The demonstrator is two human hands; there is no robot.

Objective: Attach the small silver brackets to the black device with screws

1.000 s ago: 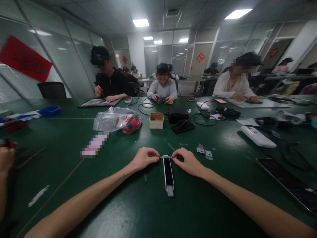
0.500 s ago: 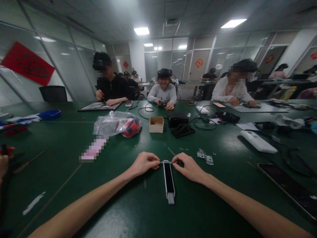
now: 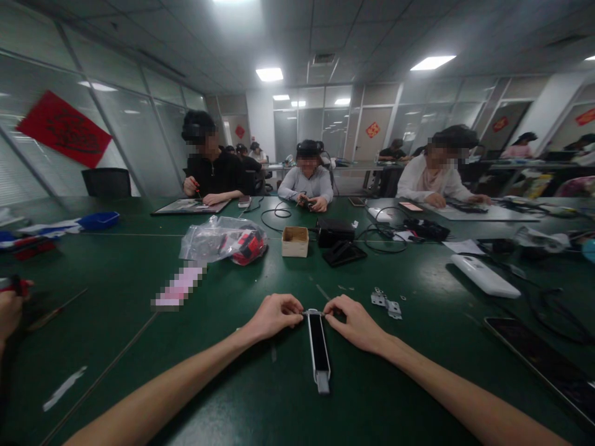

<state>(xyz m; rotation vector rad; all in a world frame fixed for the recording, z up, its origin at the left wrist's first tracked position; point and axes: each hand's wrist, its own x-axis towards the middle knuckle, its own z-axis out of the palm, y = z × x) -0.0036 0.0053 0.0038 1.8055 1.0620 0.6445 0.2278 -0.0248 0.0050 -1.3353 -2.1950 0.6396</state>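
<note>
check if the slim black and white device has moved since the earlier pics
No, not visibly: the slim black and white device keeps the same place, left of the metal brackets. Both sit lower in the view because the camera shifted.

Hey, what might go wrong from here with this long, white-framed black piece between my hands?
The left hand and right hand pinch only the tips of the small grey crosspiece at its far end, so a fingertip could slip. The near end of the long, white-framed black piece is ungripped and might swing. The right hand could knock the loose silver metal brackets beyond it.
</note>
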